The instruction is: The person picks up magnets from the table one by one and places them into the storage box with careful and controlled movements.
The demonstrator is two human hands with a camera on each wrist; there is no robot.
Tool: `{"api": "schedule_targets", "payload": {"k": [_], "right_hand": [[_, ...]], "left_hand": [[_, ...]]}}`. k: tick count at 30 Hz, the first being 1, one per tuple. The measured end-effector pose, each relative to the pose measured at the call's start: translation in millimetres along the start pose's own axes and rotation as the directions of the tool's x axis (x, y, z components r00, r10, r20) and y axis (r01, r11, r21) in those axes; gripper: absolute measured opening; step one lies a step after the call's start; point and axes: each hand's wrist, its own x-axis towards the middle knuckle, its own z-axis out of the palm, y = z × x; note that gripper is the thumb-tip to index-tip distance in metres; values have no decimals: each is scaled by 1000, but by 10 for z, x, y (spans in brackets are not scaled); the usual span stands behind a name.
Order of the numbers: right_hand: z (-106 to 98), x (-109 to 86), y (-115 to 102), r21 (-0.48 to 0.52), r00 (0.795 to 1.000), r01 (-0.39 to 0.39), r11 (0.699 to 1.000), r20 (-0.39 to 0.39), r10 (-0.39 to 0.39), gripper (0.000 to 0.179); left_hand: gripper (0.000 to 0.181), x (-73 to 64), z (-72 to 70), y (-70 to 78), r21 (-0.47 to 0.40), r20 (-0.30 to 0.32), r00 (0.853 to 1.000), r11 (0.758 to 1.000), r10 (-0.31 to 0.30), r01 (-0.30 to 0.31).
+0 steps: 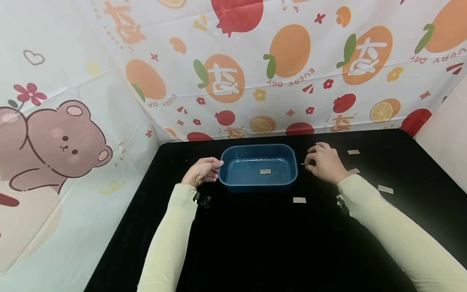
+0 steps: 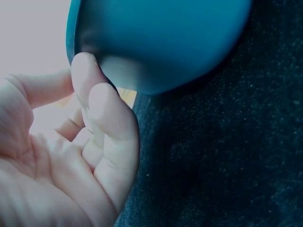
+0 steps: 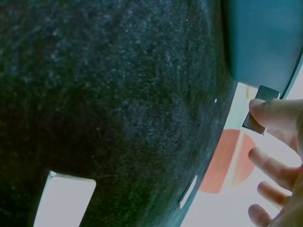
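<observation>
A blue plastic basin (image 1: 258,188) stands on the black table, with a small flat rectangular piece (image 1: 265,171) lying on its bottom. At the basin's left end, my left hand (image 1: 203,171) pinches the rim between thumb and fingertips; the left wrist view shows the fingertips right at the basin's edge (image 2: 72,28). Just off the right end, my right hand (image 1: 324,163) holds another small rectangular piece (image 3: 269,93) between thumb and index finger. The thumb covers part of that piece, and the other fingers are spread apart behind it.
Several similar pale pieces lie on the black tabletop (image 1: 248,239): one in front of the basin (image 1: 299,200), others to the right, such as one at far right (image 1: 385,189). A fruit-printed cloth (image 1: 255,109) hangs behind the table; a bear-printed cloth (image 1: 69,142) hangs at left.
</observation>
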Motion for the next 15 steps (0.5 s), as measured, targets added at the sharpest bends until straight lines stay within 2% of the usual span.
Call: {"api": "schedule_targets", "payload": {"k": [15], "right_hand": [[-6,3,8,10,1000,-14,1000,16,14,7]], "left_hand": [[17,5,-8,-24,-24,8,1000,1000,5,-5]]}}
